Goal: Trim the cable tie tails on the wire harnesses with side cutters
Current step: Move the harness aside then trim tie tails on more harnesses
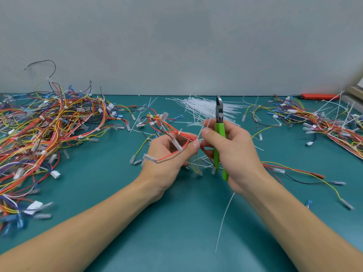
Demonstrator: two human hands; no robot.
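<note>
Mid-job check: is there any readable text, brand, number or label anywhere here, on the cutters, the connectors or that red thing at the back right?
None can be read.
Side cutters in the right hand: green handles and dark head show no legible marking.
White connector in the left harness pile: blurred, no print visible.
Red object at the back right: too small and distant to tell.
Left hand holds a wire harness; no tags on it.

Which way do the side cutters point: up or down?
Up. The right hand grips the side cutters by the green handles, tip raised above the fingers.
</note>
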